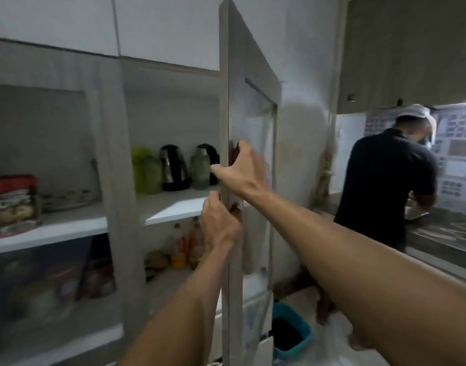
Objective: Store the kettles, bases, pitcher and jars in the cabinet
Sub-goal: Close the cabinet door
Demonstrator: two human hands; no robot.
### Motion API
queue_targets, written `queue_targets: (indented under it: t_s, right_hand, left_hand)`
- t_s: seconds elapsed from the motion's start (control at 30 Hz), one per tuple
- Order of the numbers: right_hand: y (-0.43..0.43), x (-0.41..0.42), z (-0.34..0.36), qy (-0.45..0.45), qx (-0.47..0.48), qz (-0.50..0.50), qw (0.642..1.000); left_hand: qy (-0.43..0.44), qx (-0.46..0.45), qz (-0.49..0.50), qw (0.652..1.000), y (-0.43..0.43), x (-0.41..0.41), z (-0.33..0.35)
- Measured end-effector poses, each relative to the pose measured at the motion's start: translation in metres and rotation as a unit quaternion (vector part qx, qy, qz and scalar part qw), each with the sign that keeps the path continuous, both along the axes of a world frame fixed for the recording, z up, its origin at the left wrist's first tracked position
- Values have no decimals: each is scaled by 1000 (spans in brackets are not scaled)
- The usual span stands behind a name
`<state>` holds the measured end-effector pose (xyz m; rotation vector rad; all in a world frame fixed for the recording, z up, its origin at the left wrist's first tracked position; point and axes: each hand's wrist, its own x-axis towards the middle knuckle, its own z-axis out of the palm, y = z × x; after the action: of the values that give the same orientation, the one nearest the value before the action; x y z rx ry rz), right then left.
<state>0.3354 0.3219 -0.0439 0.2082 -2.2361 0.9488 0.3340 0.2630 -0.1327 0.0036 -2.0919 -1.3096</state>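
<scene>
Both hands on the cabinet door (249, 107), which stands half open.

I see the left hand (220, 223) with its grip closed on the door's front edge, the right hand (242, 173) above it, grip closed round the same edge. On the shelf (173, 207), back edge: two kettles (173, 167) (209, 151) on bases, a green pitcher (140, 165), two jars (152, 175) (200, 171).

Both arms stretched forward and up, bare forearms. Left hand (219, 223) sits lower, fingers curled in a closed grip. Right hand (242, 173) is just above it, wrist bent, thumb sticking out left, fingers hooked over and partly hidden.
</scene>
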Motion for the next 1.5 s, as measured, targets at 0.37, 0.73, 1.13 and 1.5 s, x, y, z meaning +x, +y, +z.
queue_targets:
  t_s: [0.37, 0.73, 1.13, 1.5]
  right_hand:
    - [-102, -120, 29, -40, 46, 115, 991]
    - [-142, -192, 27, -29, 85, 157, 984]
    - [-161, -254, 29, -5, 115, 189, 975]
    - [-187, -313, 28, 27, 125, 150, 980]
  left_hand:
    - [-100, 51, 157, 981, -100, -91, 19]
    - [-95, 64, 187, 976, -137, -153, 21]
    - [-77, 76, 261, 959, -174, -227, 15]
    - [-75, -114, 378, 916, -207, -280, 15]
